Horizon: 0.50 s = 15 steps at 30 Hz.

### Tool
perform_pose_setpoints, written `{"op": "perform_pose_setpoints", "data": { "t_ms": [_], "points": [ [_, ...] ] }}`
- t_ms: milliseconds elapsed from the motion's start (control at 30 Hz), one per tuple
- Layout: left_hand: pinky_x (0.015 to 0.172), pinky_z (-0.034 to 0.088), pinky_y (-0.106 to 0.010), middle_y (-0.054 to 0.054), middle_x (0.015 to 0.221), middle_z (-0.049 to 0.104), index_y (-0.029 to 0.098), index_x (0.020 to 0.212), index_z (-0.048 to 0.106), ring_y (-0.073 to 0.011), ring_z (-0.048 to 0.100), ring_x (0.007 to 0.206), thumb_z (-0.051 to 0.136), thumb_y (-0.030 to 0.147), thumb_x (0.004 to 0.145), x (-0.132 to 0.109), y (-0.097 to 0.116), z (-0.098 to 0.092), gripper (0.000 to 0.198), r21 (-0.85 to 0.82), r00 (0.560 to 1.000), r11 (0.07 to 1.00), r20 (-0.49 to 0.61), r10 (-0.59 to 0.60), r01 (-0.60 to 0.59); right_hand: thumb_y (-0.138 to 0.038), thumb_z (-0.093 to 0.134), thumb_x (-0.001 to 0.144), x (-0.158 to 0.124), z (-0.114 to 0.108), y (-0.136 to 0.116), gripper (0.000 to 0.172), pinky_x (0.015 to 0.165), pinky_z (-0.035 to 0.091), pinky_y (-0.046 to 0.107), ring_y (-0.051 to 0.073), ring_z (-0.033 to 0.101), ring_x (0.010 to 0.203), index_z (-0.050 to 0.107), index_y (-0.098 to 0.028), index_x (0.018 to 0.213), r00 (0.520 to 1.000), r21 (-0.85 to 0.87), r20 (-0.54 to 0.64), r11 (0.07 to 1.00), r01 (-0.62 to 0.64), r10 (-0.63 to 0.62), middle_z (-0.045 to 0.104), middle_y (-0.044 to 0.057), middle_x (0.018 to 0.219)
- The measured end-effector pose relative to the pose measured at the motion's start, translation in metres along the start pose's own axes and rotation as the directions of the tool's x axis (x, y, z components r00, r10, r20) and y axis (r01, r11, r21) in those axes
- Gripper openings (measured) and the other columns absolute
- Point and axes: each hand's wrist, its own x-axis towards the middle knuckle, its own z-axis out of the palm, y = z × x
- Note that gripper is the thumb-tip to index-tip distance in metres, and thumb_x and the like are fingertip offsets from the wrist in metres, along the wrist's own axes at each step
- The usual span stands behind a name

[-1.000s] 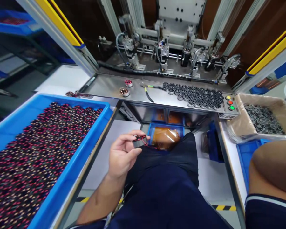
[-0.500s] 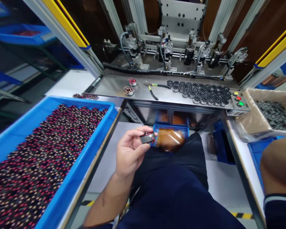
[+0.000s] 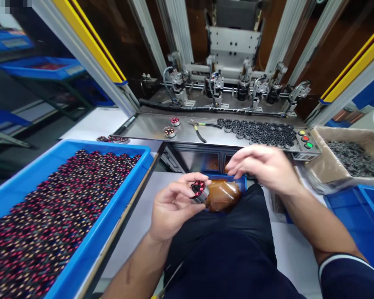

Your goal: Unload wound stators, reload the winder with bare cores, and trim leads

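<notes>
My left hand (image 3: 171, 207) grips a small motor stator (image 3: 199, 190) between thumb and fingers, above my lap. Its round face with red windings is turned up toward me, and its metal rim shows at the side. My right hand (image 3: 258, 166) is in the air to the right of the stator, apart from it, fingers loosely bent and pointing left. No object shows in it, though its thumb is mostly hidden. Beyond the hands, two wound stators, one with red windings (image 3: 175, 121) and one with copper windings (image 3: 169, 132), stand on the metal bench.
Yellow-and-black pliers (image 3: 202, 129) lie beside rows of dark stator cores (image 3: 258, 131). A blue bin (image 3: 124, 182) full of wound stators stands left. Push buttons (image 3: 305, 139) and a lined carton (image 3: 321, 162) are right. A fixture machine (image 3: 218, 85) stands behind. A brown bag (image 3: 222, 195) lies near my knees.
My right hand has come in from the far right to near the stator. My left hand has tilted the stator so its wound face shows. The view has tipped up slightly.
</notes>
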Motion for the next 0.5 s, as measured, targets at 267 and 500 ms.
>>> {"op": "perform_pose_setpoints", "data": {
  "t_ms": [267,500],
  "points": [
    [0.097,0.056,-0.048,-0.008,0.101,0.080,0.022,0.079,0.070,-0.0274,0.072,0.106,0.088,0.010,0.065,0.009,-0.001,0.005,0.026,0.156,0.991,0.981,0.084,0.103,-0.115,-0.033,0.094,0.057,0.009,0.041,0.047,0.047,0.052,0.053,0.020,0.011,0.066,0.056,0.066,-0.013,0.089,0.888,0.468,0.372,0.772,-0.430,0.269,0.070,-0.002,0.070],
    [0.101,0.052,-0.050,-0.008,0.104,0.079,0.023,0.082,0.070,-0.0280,0.068,0.113,0.085,0.010,0.070,0.010,-0.009,0.003,0.023,0.167,0.980,0.978,0.171,0.098,-0.127,-0.031,0.095,0.055,-0.002,0.051,0.066,0.058,0.052,0.053,0.021,0.009,0.063,0.053,0.069,-0.014,0.103,0.936,0.538,0.288,0.774,-0.333,0.203,0.070,-0.003,0.069]
  ]
}}
